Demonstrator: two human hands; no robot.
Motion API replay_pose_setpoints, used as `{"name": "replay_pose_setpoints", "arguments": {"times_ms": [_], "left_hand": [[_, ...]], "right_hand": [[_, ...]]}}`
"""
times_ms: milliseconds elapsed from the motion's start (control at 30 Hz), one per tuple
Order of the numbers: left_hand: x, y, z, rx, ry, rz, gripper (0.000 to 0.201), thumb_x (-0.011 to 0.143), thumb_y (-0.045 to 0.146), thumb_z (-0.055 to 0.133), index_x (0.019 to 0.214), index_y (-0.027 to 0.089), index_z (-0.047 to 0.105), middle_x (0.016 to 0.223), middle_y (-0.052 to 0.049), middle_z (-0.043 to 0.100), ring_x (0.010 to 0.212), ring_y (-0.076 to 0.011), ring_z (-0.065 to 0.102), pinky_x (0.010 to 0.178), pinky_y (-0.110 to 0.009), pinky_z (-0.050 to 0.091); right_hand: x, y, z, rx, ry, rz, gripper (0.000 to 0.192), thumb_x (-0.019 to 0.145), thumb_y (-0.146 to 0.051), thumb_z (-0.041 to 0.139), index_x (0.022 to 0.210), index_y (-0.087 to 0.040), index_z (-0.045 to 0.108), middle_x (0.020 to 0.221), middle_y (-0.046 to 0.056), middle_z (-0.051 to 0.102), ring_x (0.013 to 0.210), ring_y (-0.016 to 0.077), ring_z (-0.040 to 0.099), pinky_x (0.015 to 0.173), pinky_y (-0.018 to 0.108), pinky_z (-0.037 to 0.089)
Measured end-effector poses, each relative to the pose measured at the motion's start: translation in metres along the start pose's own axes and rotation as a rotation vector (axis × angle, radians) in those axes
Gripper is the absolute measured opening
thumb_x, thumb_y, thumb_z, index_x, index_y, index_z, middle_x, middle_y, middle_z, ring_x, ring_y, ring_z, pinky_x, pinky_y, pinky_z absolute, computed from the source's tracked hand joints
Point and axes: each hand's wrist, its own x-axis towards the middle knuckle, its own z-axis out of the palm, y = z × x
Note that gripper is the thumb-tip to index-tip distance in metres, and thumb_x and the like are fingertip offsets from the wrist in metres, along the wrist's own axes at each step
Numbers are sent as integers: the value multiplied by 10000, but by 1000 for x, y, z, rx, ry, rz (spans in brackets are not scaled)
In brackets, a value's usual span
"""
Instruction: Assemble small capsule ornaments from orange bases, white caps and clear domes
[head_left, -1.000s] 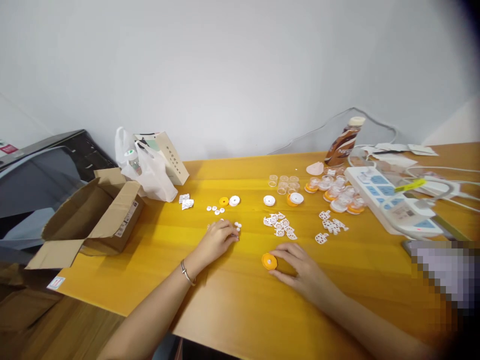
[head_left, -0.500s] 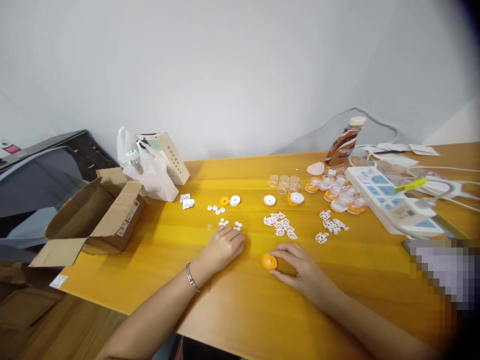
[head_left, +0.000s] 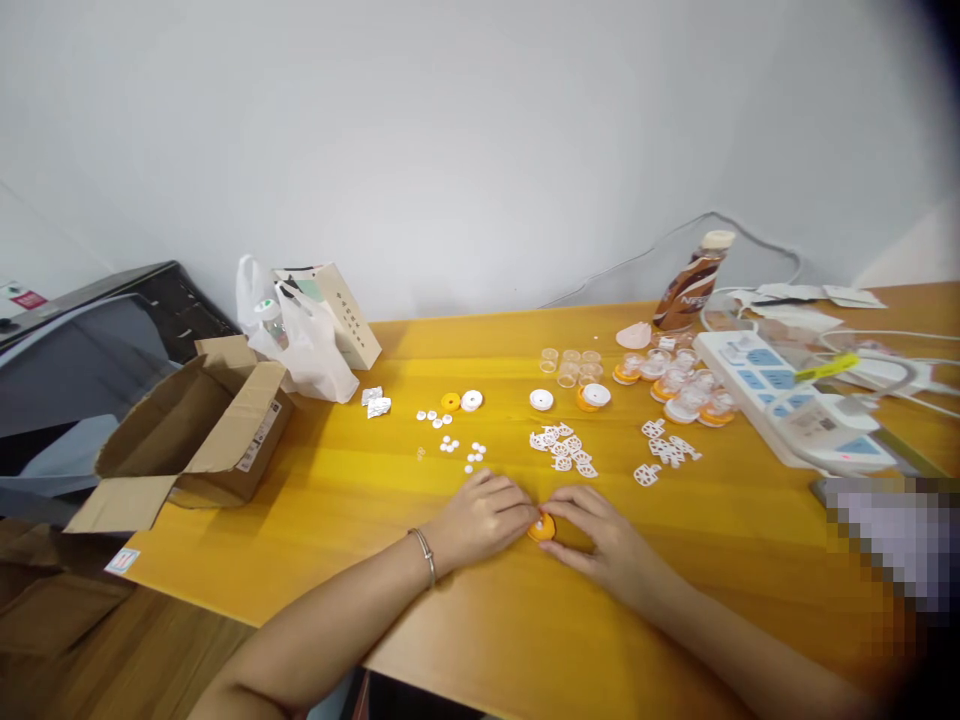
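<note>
A round orange disc [head_left: 543, 530] with a small white piece at its centre is near the front of the table. My right hand [head_left: 600, 540] grips its edge between thumb and fingers. From the other side, my left hand [head_left: 484, 515] reaches over the disc with fingers pressed together; whatever its fingertips hold, if anything, is hidden. Small white caps [head_left: 476, 452] lie in little groups beyond the left hand. Past the disc are flat white cut-out pieces [head_left: 564, 450], and more of these cut-out pieces [head_left: 664, 450] lie farther right.
Clear cups [head_left: 571, 366], white discs [head_left: 541, 400] and assembled orange-and-clear pieces [head_left: 690, 388] stand at the back. A power strip [head_left: 795, 400] with cables and a brown bottle [head_left: 690, 285] are to the right. On the left are an open cardboard box [head_left: 225, 430] and a plastic bag [head_left: 315, 350].
My left hand has moved right, from beside the small white caps to the orange disc. My right hand keeps its grip on the disc in nearly the same place.
</note>
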Motion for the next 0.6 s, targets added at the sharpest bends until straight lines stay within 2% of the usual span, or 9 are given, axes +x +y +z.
{"name": "replay_pose_setpoints", "arguments": {"times_ms": [400,600], "left_hand": [[3,1,-8,-122,-46,-31,198,880,237,432,915,228,627,877,-16,627,835,-131,521,707,-290,336],[3,1,-16,-90,-105,-1,199,864,278,445,929,226,625,922,-28,621,898,-152,514,778,-317,329]], "right_hand": [[-1,-2,-2,38,-42,16,187,780,-240,585,966,-225,593,926,62,583,878,194,559,791,339,493],[0,-3,-2,47,-56,20,190,781,-228,579,970,-218,600,928,65,583,886,193,562,809,338,486]]}}
